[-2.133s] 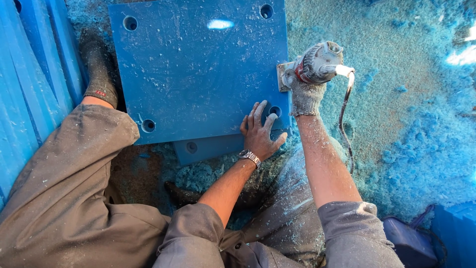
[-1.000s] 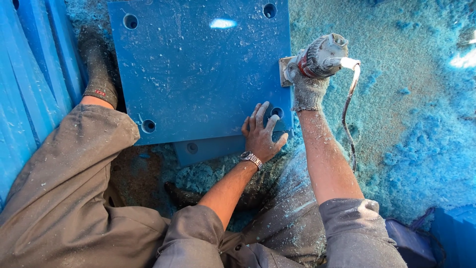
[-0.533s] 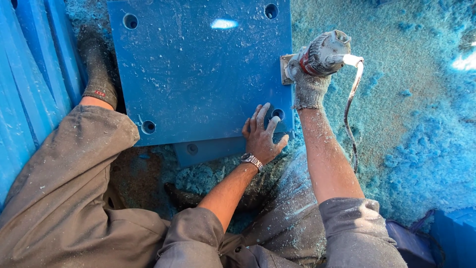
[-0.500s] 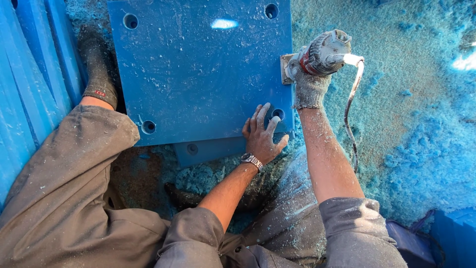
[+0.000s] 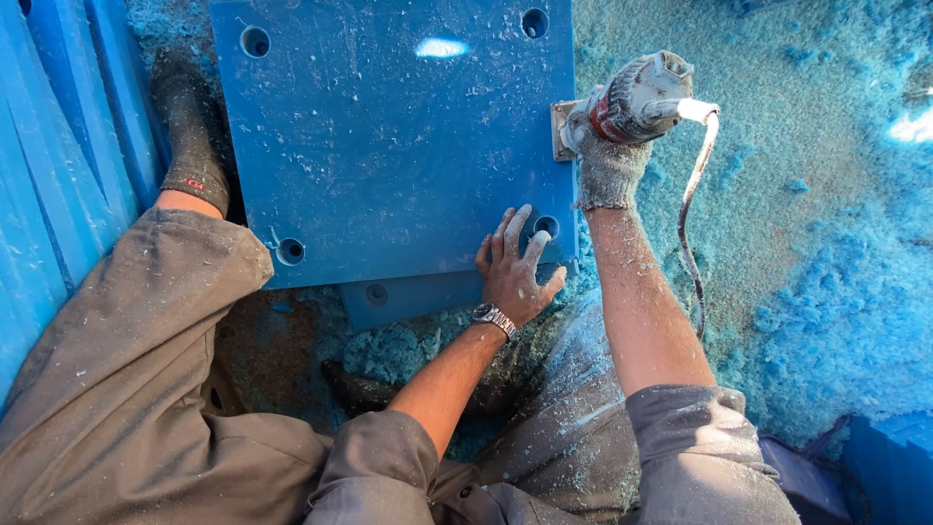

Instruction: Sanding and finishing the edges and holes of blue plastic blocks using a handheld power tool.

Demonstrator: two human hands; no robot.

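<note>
A thick blue plastic slab (image 5: 389, 146) with round holes near its corners lies flat in front of me. My left hand (image 5: 515, 267), bare with a wristwatch, presses flat on the slab's near right corner, fingers spread by a hole. My right hand (image 5: 609, 167), in a dusty knit glove, grips a grey hand-held power tool (image 5: 632, 97) held against the slab's right edge. The tool's cable (image 5: 692, 214) hangs down beside my right forearm.
Blue plastic shavings (image 5: 816, 292) cover the ground to the right. Blue boards (image 5: 58, 165) stand along the left. My left leg and boot (image 5: 190, 126) lie beside the slab's left edge. A second blue piece (image 5: 408, 297) pokes out under the slab.
The power tool and my right hand have crept a little farther along the slab's right edge, away from me. My left hand has stayed on the corner.
</note>
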